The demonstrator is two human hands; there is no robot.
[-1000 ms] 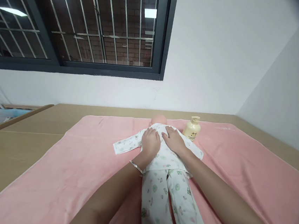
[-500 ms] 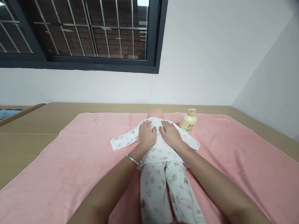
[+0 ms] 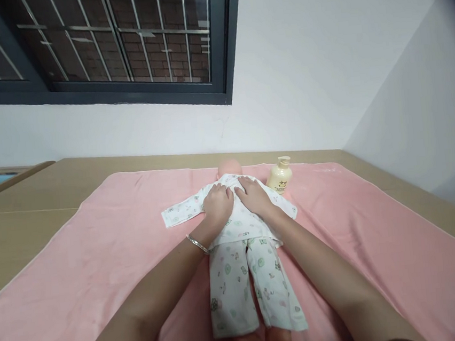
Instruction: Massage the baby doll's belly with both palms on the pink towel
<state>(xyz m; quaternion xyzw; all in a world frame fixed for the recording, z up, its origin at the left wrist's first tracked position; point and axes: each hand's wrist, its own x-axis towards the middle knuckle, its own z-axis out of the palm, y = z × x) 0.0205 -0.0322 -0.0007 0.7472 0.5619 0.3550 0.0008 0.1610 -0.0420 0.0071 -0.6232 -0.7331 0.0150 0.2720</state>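
A baby doll (image 3: 229, 168) in a white printed top (image 3: 243, 223) and matching trousers (image 3: 231, 293) lies stretched out, its head at the far end and its feet toward me. My left hand (image 3: 218, 208) rests on the left side of the upper torso, fingers slightly bent, with a silver bangle (image 3: 197, 244) on the wrist. Flat on the right side of the torso, near the shoulder, is my right hand (image 3: 255, 195) with its fingers stretched. Both palms are hidden against the cloth. The doll's face does not show.
A pale yellow pump bottle (image 3: 279, 176) stands beside the doll's right-hand sleeve. Under everything is a pink blanket (image 3: 110, 246) on a wooden surface (image 3: 23, 222). Behind rise a white wall (image 3: 302, 67) and a dark-framed, barred window (image 3: 119, 47).
The view has shifted slightly. My left hand's fingers are more bent than before, and the right hand's fingers reach further inward near the collar. The doll and bottle stay in place.
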